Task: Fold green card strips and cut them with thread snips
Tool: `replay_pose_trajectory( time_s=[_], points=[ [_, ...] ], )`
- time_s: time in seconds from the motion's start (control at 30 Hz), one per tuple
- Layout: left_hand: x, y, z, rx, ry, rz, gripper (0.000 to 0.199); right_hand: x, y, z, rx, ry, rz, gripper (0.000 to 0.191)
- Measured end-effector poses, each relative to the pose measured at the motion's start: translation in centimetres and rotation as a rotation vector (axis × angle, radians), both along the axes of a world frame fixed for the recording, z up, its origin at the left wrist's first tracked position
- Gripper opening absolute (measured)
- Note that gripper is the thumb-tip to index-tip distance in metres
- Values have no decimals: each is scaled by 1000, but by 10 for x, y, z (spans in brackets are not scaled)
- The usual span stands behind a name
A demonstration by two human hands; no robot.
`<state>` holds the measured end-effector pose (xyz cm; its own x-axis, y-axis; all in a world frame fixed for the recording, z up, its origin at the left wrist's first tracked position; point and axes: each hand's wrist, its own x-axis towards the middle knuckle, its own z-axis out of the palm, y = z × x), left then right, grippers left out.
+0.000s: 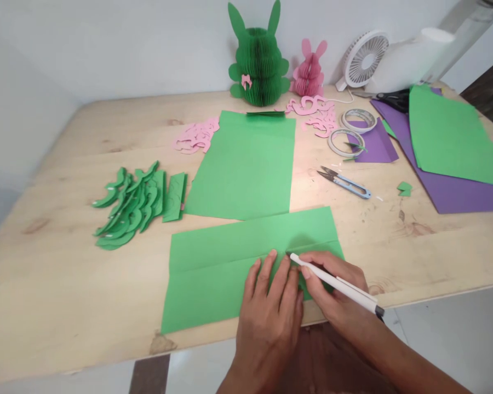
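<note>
A creased green paper sheet [213, 284] lies near the table's front edge. My left hand [271, 306] rests on it with fingers spread, holding nothing. My right hand [340, 284] is closed around a white pen [340, 284], whose dark tip points at the sheet near the crease, just right of my left fingertips. Whether the tip touches the paper cannot be made out. Behind this sheet lies a larger green sheet [250, 169], its front edge meeting the first one.
On the wooden table [45, 284], green cutouts [131, 213] lie left and pink scraps [197, 135] behind. Blue snips [347, 184], tape rolls [347, 143] and purple paper [456, 191] are right. Green [261, 65] and pink [309, 74] paper bunnies and a white fan [365, 59] stand at the back.
</note>
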<state>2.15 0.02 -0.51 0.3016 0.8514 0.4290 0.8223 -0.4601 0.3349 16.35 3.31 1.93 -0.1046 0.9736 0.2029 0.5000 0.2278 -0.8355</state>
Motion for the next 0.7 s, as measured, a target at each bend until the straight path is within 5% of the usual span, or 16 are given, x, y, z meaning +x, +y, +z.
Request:
replay_pose_trajectory(
  time_s=[0.7],
  points=[
    [1,0,4,-11,14,21,27,2,1,5,-22,-66,4,13]
  ],
)
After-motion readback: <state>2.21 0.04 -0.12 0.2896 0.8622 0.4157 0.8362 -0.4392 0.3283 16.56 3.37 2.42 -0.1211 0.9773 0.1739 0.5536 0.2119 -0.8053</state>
